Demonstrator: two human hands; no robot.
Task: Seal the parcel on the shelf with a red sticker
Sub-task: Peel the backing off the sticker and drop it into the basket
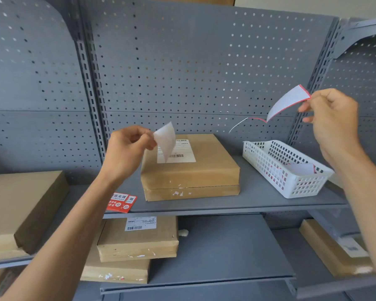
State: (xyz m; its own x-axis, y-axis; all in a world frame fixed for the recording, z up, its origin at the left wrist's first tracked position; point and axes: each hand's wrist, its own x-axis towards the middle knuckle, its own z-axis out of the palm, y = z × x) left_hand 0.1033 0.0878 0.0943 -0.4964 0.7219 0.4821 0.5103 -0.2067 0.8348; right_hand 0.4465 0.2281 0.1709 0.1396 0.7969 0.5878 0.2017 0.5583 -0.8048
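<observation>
Fingers [149, 141] of the left hand [126, 152] pinch a limp white backing paper [165, 141] above the cardboard parcel [190, 168] on the shelf [258, 192], while the right hand [332, 124] pinches the curling red sticker [288, 102] by its edge: probably light, floppy, tacky.

Matt cardboard parcel [190, 168], perforated grey metal shelf [258, 192], white plastic basket [287, 170].

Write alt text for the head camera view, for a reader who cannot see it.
Two bare hands are raised before a grey shelf: the left hand pinches a white backing paper, the right hand pinches a red-edged sticker showing its white side. Below sit a brown parcel, a white basket and spare red stickers.
</observation>
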